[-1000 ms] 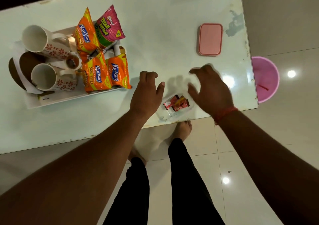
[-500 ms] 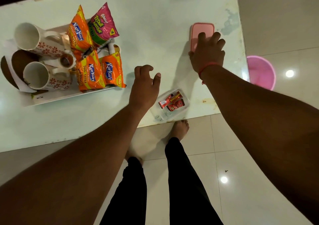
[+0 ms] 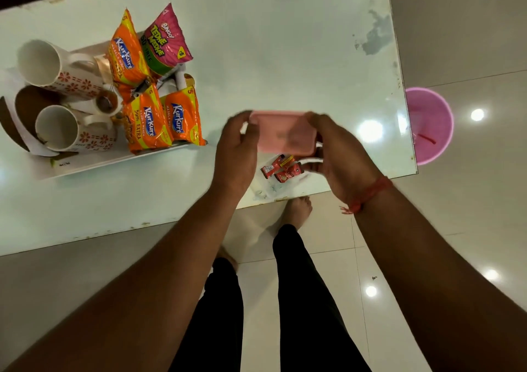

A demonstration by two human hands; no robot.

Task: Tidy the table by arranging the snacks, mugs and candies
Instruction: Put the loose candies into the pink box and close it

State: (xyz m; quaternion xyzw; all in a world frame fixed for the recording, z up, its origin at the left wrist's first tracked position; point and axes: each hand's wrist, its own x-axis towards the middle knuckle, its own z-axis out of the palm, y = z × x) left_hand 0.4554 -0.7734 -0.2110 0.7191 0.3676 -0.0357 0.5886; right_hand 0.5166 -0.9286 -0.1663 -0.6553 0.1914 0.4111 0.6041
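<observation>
Both hands hold the pink lid (image 3: 285, 132) in the air just above the clear box (image 3: 273, 183) of candies (image 3: 281, 167), which sits near the front edge of the table (image 3: 285, 43); the left hand (image 3: 238, 155) pinches the lid's left end and the right hand (image 3: 339, 155) wraps its right end, fingers closed on it, and may also touch the box's far rim, though that part is blurred. The step in hand looks like capping the box. To do it well, I would level the lid, line its corners up with the rim below, lower it square, and press round the edge while one hand steadies the box, since it sits close to the table edge and could slide off. The red candy wrappers should lie below the rim so none gets caught. On the tray (image 3: 114, 160) at the left lie two flowered mugs (image 3: 57, 69) and the snack packets (image 3: 155, 123): three orange ones read "Kurkure", one with "50% EXTRA", and the pink one reads "Bingo! Tedhe Medhe". A pink bin (image 3: 430, 126) stands on the floor beyond the table's right end
</observation>
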